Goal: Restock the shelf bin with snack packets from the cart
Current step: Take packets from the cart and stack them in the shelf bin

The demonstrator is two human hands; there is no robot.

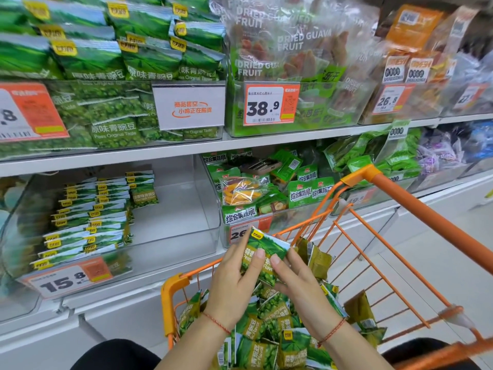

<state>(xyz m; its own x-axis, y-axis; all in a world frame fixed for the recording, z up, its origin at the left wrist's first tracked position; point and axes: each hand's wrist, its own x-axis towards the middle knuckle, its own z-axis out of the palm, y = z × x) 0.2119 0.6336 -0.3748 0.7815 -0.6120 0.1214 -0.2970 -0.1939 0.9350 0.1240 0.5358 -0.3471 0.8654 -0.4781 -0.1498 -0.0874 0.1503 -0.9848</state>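
The head view shows two hands over an orange wire cart (416,206). The left hand (234,279) and the right hand (298,281) together hold one green packet (262,252), thumbs pressed on its front and fingers curled behind it. It sits above the cart's front rim, just ahead of a loose pile (269,332) of like packets in the basket; more than a dozen show, too jumbled to count exactly. Each wrist wears one red string.

The clear bin (186,236) stands on the lower shelf, left of the cart and well apart from the held packet. Inside it, two rows (88,222) of packets stand on edge against the left side, and one short stack stands behind them. The right half of the bin floor is bare, up to the right wall. A price tag (66,281) reading 15.8 hangs on the bin's front lip.

Right of it, a second bin (266,193) holds mixed green snack bags, just beyond the cart's rim. The upper shelf (240,141) carries at least four bins, one tagged 38.9.
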